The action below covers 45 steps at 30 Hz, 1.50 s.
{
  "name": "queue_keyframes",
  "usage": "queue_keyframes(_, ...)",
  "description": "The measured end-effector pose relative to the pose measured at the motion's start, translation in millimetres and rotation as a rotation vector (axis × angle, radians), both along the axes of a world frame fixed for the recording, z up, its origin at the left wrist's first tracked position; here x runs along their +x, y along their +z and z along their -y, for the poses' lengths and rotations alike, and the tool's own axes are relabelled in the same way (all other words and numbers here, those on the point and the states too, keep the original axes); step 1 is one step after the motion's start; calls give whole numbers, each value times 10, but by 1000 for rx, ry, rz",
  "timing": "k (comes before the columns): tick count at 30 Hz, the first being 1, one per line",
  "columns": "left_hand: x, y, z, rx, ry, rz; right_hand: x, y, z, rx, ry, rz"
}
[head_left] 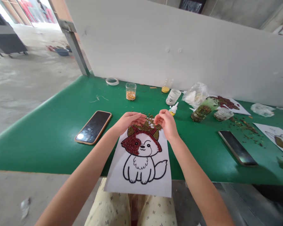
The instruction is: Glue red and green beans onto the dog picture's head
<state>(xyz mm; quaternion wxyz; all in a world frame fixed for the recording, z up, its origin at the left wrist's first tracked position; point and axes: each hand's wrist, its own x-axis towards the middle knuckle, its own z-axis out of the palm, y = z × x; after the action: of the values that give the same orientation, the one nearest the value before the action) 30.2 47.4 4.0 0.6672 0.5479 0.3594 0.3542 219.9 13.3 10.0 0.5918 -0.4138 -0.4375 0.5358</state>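
A white sheet with a printed cartoon dog (141, 168) lies at the table's front edge, its lower part hanging over. Small dark red beans (130, 146) cover parts of the dog's head, and greenish beans fill its ears. More loose greenish beans (147, 126) are heaped at the top of the sheet. On the left side of this heap is my left hand (132, 121), open, its fingers stretched toward the beans. My right hand (166, 122) is cupped on the other side, fingers bent inward but apart. I see nothing held in either hand.
Phones lie on the left (93, 127) and right (237, 147) of the green table. Behind the sheet stand a cup of yellow kernels (130, 92), a glue bottle (173, 108) and a tipped jar of green beans (204, 110). Spilled beans and other pictures lie farther right.
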Motion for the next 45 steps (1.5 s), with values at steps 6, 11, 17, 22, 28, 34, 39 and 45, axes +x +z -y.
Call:
queue_keyframes(6,-7,26,-7,-71,-17,65,14,11,-2,18,-65,51)
queue_keyframes(11,1,43,-1,-92,-15,103,14,-21,-8,28,-56,56)
queue_keyframes(17,-7,22,-13,-20,131,68,28,27,50,54,64,301)
queue_keyframes(22,-20,25,-25,-7,317,96,-31,2,158,222,296,848)
queue_keyframes(28,-38,45,-38,-70,456,169,-149,-150,167,268,428,1090)
queue_keyframes(34,-19,35,-52,-74,536,185,-132,-184,143,281,427,1141)
queue_keyframes(39,-6,35,-55,-50,577,168,-116,-189,132,289,413,1186)
queue_keyframes(45,-9,43,-54,-42,596,117,-104,-169,135,329,388,1182)
